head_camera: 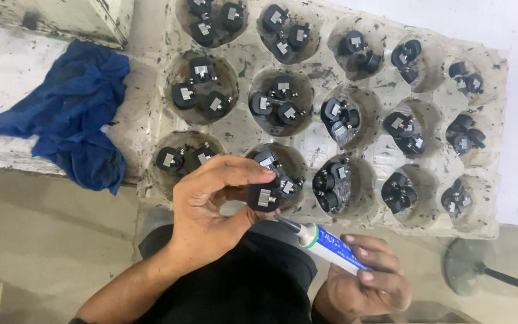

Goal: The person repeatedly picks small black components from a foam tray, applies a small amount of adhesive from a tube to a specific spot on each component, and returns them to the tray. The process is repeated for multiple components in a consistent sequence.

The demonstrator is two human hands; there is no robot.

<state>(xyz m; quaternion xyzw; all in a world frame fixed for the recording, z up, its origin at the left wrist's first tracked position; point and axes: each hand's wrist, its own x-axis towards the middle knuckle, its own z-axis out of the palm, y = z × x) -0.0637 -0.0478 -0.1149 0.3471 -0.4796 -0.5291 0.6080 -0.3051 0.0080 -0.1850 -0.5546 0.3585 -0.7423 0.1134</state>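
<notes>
Right hand point(370, 282) fingers grip tube point(331, 245) | left hand point(214, 198) fingers pinch black part point(263, 197)

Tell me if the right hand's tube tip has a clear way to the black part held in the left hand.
Probably yes: the tube tip sits just below the black part, with nothing between.

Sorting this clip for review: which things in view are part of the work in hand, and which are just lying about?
In use:
- left hand pinching one small black part
- right hand holding a white and blue tube, nozzle aimed at that part
- moulded tray of matching black parts

Lying about:
- crumpled blue cloth left of the tray
- round dark stand base, lower right
</notes>
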